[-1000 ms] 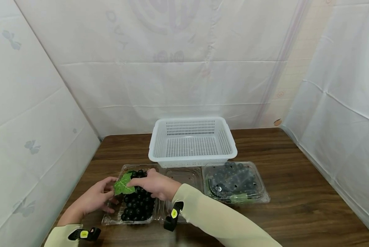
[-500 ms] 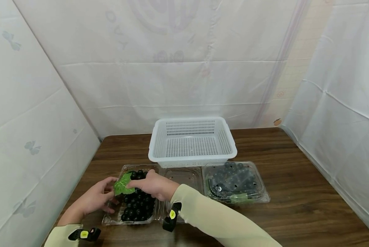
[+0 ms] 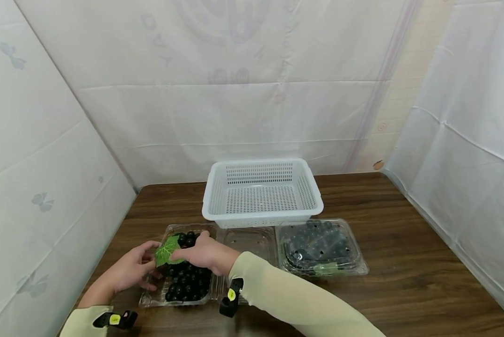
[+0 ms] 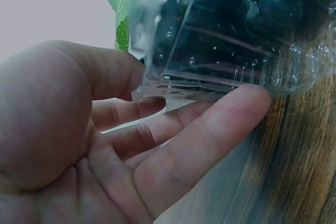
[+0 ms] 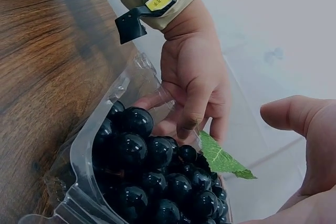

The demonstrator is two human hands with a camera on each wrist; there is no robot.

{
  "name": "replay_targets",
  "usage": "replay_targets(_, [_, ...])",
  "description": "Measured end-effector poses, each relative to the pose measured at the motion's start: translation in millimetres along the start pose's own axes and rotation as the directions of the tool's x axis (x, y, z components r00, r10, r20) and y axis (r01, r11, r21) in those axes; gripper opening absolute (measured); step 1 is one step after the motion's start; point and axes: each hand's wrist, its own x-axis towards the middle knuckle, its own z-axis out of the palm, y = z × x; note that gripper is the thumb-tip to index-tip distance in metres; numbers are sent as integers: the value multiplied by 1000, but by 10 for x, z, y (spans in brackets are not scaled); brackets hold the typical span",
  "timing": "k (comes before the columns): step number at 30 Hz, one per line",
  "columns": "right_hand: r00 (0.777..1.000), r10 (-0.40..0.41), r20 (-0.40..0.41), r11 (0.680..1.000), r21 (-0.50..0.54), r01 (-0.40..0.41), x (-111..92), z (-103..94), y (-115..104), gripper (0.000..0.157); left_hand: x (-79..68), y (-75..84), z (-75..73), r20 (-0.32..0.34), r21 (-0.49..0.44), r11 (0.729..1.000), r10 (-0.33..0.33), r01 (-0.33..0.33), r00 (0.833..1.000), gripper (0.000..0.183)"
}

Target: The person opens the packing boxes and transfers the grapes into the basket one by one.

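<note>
Evidently, the left hand [image 3: 129, 267] pinched the left edge of the open clear container [image 3: 154, 298]. Black grapes [image 3: 188, 284] lay inside, a green leaf [image 3: 165, 251] at their left. Above them was the right hand [image 3: 207, 253], thumb extended; fingers largely hidden, its grip could not be determined.

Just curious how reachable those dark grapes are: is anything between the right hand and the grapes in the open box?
Only the green leaf: in the head view it overlaps the left part of the grapes, beside the right hand. Elsewhere nothing visible blocks the way; the clear lid lies open to the right of the box.
</note>
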Motion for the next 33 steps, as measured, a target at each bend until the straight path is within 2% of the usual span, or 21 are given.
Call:
replay_targets(15, [1000, -15, -5, 1000, -13, 15, 37, 24, -17, 112, 18, -7, -23, 24, -7, 1000, 16, -16, 1000, 56])
replay_targets(25, [1000, 0, -19, 997, -80, -1, 56, 94, -63, 113, 23, -16, -17, 21, -9, 1000, 19, -19, 1000, 57])
replay_targets(33, [999, 10, -33, 998, -56, -11, 109, 134, -52, 113, 11, 6, -12, 16, 11, 1000, 8, -8, 1000, 59])
